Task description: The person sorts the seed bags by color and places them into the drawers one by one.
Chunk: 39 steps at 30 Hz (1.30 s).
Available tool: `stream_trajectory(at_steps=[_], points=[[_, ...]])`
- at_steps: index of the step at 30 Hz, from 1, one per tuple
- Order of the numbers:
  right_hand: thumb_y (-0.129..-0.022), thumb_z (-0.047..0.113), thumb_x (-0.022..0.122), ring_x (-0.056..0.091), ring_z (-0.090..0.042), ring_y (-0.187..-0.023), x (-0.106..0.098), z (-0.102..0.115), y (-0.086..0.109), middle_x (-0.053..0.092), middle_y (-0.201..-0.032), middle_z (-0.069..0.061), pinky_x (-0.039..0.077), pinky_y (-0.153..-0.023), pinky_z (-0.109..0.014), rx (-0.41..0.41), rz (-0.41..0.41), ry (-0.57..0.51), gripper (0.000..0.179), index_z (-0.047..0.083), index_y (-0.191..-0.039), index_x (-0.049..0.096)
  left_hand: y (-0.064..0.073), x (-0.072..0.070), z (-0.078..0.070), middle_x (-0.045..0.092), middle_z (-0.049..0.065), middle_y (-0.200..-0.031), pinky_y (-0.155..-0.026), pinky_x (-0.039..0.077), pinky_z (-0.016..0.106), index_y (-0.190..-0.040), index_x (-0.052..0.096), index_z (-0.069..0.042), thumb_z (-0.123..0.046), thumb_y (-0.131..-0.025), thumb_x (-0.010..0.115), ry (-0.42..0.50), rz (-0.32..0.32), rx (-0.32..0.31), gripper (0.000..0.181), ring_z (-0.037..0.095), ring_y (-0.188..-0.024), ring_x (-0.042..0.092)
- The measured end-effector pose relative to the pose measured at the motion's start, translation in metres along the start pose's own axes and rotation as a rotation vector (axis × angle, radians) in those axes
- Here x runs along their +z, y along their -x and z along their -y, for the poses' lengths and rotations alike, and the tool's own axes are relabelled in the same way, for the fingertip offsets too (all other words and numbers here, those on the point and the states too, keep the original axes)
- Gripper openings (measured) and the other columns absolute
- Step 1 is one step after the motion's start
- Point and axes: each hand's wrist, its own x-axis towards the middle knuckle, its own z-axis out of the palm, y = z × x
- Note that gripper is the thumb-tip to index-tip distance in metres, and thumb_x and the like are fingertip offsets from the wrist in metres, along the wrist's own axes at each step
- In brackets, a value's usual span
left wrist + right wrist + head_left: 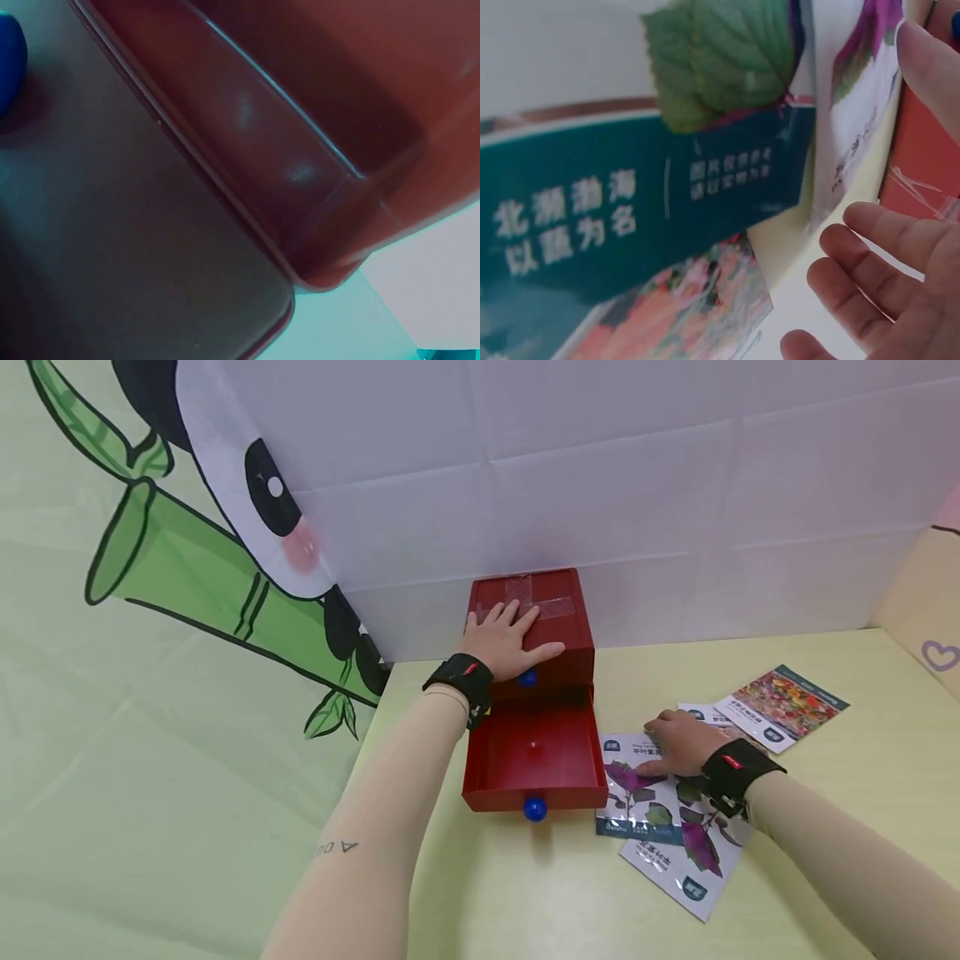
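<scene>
My left hand rests with spread fingers on top of a small red drawer box. Below it the lower drawer is pulled out, showing a bare inside and a blue knob; the left wrist view looks down at the drawer front. Over a group of seed packets right of the box is my right hand, its thumb reaching over a purple-leaf packet. In the right wrist view its fingers are loosely extended beside a packet, pinching nothing.
Another purple-leaf packet lies partly under the first. A flower packet sits farther right, overlapping a packet partly hidden by my right hand. A printed cloth hangs behind the table.
</scene>
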Motion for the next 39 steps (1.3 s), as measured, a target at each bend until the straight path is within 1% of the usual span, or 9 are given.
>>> stream_trajectory(at_steps=[7,14,18,23,27,30,33,36,39], points=[[-0.065,0.061,0.076,0.053,-0.031,-0.093,0.002,-0.004,-0.004,0.058,-0.108,-0.015,0.051,-0.081,-0.051,0.007,0.027,0.013,0.079,0.003,-0.117,0.059,-0.003,0.002,-0.002,0.015,0.004,-0.156,-0.11,0.008,0.062,-0.151,0.012,-0.034,-0.086,-0.078,0.017,-0.01,-0.003,-0.003,0.09,0.026,-0.14,0.01],[-0.064,0.062,0.076,0.049,-0.029,-0.088,0.003,-0.011,-0.009,0.054,-0.1,-0.012,0.051,-0.079,-0.047,-0.008,0.043,-0.004,0.076,0.003,-0.108,0.056,-0.001,-0.001,-0.004,0.015,0.004,-0.156,-0.11,0.008,0.061,-0.151,0.013,-0.033,-0.085,-0.078,0.018,-0.011,-0.005,-0.006,0.089,0.026,-0.14,0.01],[-0.063,0.061,0.078,0.047,-0.027,-0.084,0.003,-0.013,-0.011,0.053,-0.095,-0.009,0.05,-0.075,-0.043,-0.009,0.04,-0.021,0.075,0.003,-0.104,0.056,-0.001,0.0,-0.005,0.015,0.004,-0.156,-0.11,0.007,0.061,-0.151,0.011,-0.034,-0.085,-0.078,0.018,-0.008,-0.002,-0.004,0.089,0.026,-0.14,0.01],[-0.066,0.054,0.079,0.048,-0.025,-0.081,-0.004,-0.015,-0.01,0.054,-0.09,-0.006,0.048,-0.071,-0.041,0.021,0.08,-0.12,0.069,0.003,-0.105,0.053,-0.003,0.003,-0.005,0.015,0.004,-0.156,-0.11,0.007,0.062,-0.151,0.011,-0.034,-0.086,-0.078,0.018,-0.008,0.0,0.001,0.09,0.025,-0.14,0.01],[-0.075,0.044,0.077,0.049,-0.023,-0.078,-0.014,-0.018,-0.006,0.055,-0.088,-0.005,0.044,-0.067,-0.037,0.062,0.117,-0.225,0.054,0.008,-0.104,0.05,-0.002,0.003,-0.005,0.016,0.003,-0.156,-0.11,0.008,0.062,-0.151,0.012,-0.034,-0.086,-0.078,0.018,-0.015,-0.005,0.0,0.09,0.025,-0.14,0.011],[-0.083,0.034,0.072,0.05,-0.021,-0.077,-0.024,-0.019,0.001,0.055,-0.087,-0.005,0.042,-0.065,-0.035,0.027,0.113,-0.285,0.038,0.008,-0.101,0.051,-0.001,0.003,-0.005,0.016,0.003,-0.156,-0.11,0.008,0.062,-0.15,0.012,-0.034,-0.086,-0.078,0.018,-0.02,-0.008,-0.003,0.09,0.025,-0.14,0.011],[-0.088,0.023,0.066,0.051,-0.02,-0.074,-0.034,-0.018,0.009,0.057,-0.086,-0.004,0.044,-0.065,-0.035,-0.037,0.094,-0.34,0.024,0.007,-0.1,0.052,-0.001,0.003,-0.003,0.016,0.003,-0.156,-0.11,0.009,0.062,-0.15,0.012,-0.034,-0.086,-0.077,0.017,-0.021,-0.012,-0.003,0.09,0.025,-0.14,0.011],[-0.092,0.015,0.06,0.053,-0.017,-0.072,-0.04,-0.018,0.017,0.06,-0.086,-0.003,0.046,-0.062,-0.034,-0.091,0.084,-0.389,0.016,0.005,-0.102,0.053,0.0,0.002,-0.002,0.016,0.003,-0.156,-0.11,0.009,0.061,-0.15,0.013,-0.034,-0.086,-0.077,0.017,-0.021,-0.012,-0.006,0.09,0.025,-0.14,0.011],[-0.094,0.011,0.054,0.054,-0.016,-0.072,-0.044,-0.017,0.025,0.061,-0.087,-0.003,0.047,-0.06,-0.032,-0.117,0.087,-0.456,0.014,0.003,-0.106,0.053,0.001,0.002,0.0,0.016,0.003,-0.156,-0.11,0.009,0.061,-0.15,0.012,-0.034,-0.086,-0.077,0.017,-0.019,-0.011,-0.008,0.09,0.025,-0.14,0.011]])
